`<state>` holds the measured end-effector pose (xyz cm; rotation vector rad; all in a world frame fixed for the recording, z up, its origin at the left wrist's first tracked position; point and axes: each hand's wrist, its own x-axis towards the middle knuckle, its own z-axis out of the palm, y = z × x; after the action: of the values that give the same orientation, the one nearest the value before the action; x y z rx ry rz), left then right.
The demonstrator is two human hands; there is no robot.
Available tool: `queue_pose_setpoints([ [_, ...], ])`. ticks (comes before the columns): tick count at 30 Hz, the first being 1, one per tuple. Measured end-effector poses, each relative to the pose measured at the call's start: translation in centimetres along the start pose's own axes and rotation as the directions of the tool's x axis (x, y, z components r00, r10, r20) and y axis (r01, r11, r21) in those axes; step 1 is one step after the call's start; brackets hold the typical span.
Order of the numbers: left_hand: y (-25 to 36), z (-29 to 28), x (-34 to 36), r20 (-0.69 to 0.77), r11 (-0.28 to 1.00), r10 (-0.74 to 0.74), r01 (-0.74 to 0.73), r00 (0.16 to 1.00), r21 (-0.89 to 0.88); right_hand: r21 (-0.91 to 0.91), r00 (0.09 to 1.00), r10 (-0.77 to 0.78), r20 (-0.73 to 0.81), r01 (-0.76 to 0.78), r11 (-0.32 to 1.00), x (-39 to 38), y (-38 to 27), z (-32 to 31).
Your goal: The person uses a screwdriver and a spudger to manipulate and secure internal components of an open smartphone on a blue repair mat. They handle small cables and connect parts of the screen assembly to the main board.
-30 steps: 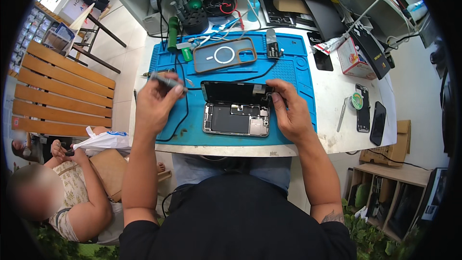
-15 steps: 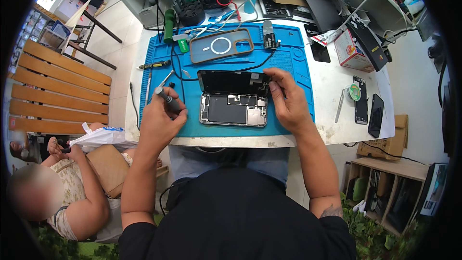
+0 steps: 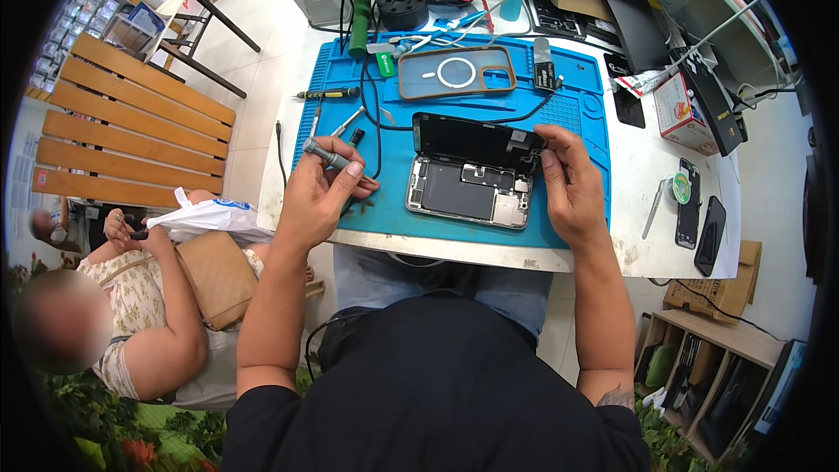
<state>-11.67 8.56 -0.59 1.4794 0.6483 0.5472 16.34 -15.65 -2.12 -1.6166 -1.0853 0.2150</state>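
Observation:
An opened smartphone (image 3: 459, 190) lies on the blue repair mat (image 3: 384, 220), its inner parts and battery showing. Its black screen (image 3: 472, 142) is tilted up along the far long side. My right hand (image 3: 572, 188) pinches that raised screen by its right end. To the left of the phone, my left hand (image 3: 316, 203) is closed round a grey screwdriver (image 3: 327, 154), with the handle sticking out above the fingers. The screwdriver's tip cannot be made out. Just beyond that hand lie a small black piece (image 3: 357, 136) and a thin silver-ended tool (image 3: 348, 121).
Behind the phone lie a clear brown-edged phone case (image 3: 456, 72), a yellow-black screwdriver (image 3: 329, 93) and cables. A round black tool holder (image 3: 404, 9) stands at the back. At right are two phones (image 3: 689, 201) (image 3: 710, 234) and a box (image 3: 686, 114). A person (image 3: 149, 323) sits at left.
The whole view has shifted, so the bench appears further right. In my left hand the grey screwdriver is tilted differently, its handle pointing more to the left. My right hand still holds the raised screen.

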Motion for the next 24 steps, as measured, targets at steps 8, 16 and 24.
queue_pose_setpoints([
  [8, -0.2, 1.5, -1.5, -0.131, 0.956, 0.270, -0.249, 0.954, 0.155, -0.025, 1.000, 0.008, -0.002, -0.008, 1.000, 0.0, -0.3, -0.1],
  [16, -2.1, 0.8, -1.1, -0.141, 0.952, 0.284, -0.262, 0.948, 0.156, -0.027, 1.000, 0.006, 0.001, -0.006, 1.000, 0.0, -0.1, -0.1],
  [24, -1.9, 1.2, -1.1, -0.143, 0.965, 0.245, -0.227, 0.959, 0.132, -0.025, 1.000, 0.014, 0.013, -0.013, 1.000, -0.1, 0.0, -0.2],
])
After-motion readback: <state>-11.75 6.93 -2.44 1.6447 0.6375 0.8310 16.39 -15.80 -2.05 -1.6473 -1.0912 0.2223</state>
